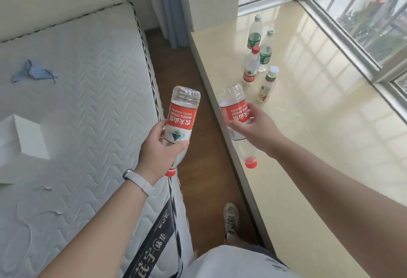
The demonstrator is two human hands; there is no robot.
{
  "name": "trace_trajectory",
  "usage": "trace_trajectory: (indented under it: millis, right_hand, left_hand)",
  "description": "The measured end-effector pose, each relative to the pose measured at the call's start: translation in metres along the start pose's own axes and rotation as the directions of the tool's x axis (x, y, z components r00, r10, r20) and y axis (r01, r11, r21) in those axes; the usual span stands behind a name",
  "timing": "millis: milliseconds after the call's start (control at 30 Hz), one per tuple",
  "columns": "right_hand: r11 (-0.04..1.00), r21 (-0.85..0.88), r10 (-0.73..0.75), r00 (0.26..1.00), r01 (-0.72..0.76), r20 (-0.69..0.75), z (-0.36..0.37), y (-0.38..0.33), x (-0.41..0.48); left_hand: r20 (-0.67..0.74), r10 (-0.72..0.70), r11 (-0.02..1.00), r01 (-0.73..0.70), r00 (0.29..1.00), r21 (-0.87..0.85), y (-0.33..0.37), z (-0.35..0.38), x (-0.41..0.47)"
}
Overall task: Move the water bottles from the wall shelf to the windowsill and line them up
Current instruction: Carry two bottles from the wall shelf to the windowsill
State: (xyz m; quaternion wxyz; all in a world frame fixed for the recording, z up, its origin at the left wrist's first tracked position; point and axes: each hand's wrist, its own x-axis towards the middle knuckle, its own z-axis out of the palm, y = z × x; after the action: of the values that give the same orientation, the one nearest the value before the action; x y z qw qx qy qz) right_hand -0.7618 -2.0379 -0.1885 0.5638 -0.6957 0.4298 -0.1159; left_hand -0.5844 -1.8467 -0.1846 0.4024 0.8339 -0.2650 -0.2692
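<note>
My left hand [157, 154] grips a clear water bottle with a red label [181, 116], held upside down with its red cap toward me, over the gap between bed and sill. My right hand [253, 127] grips a second red-label bottle [233, 110], also inverted, its red cap [251, 163] hanging at the cream windowsill's [319, 145] near edge. Several bottles stand in a loose row on the sill: a green-label one [255, 33] farthest, another green-label one [265, 52], a red-cap one [251, 68], and a small white-cap one [267, 85] nearest my right hand.
A bare white mattress [77, 101] lies on the left with a blue cloth [33, 74] and a white box [26, 136] on it. A narrow strip of wooden floor [198, 145] runs between bed and sill, with my shoe [231, 220] on it. A barred window [363, 13] borders the sill.
</note>
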Motion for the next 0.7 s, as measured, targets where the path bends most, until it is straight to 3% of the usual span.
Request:
trace_trajectory:
  millis: [300,567,700]
  right_hand:
    - [0.999,0.034,-0.028,1.0,0.029,-0.005,-0.051,-0.007,0.035]
    - [0.991,0.07,-0.109,0.993,0.113,-0.05,-0.083,-0.041,0.062]
    - [0.992,0.098,-0.074,0.995,0.08,-0.065,-0.077,-0.037,0.077]
  left_hand:
    - [0.001,0.025,1.0,-0.025,1.0,-0.018,0.061,0.039,0.041]
    - [-0.012,0.038,0.999,-0.038,0.999,-0.005,0.097,0.033,0.067]
    - [-0.013,0.077,0.997,-0.077,0.997,0.012,0.106,0.028,0.095]
